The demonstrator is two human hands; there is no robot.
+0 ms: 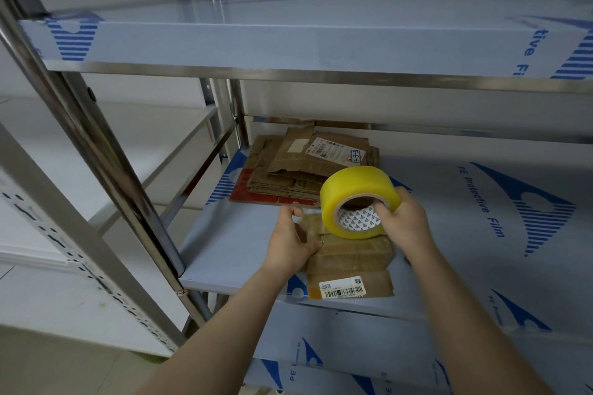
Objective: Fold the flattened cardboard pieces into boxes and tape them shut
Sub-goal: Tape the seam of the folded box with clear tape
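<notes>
Just below the middle of the frame, a small box of brown cardboard sits on the film-covered shelf, near its front edge, with a barcode label on the side facing us. The left hand grips the box's left end, thumb pressed on top and fingers curled round the far corner. The right hand holds a yellow tape roll tilted over the box's far side, fingers hooked through the core and clamped on the rim. Behind, towards centre frame, a stack of flattened cardboard lies on the same shelf, well apart from the hands
</notes>
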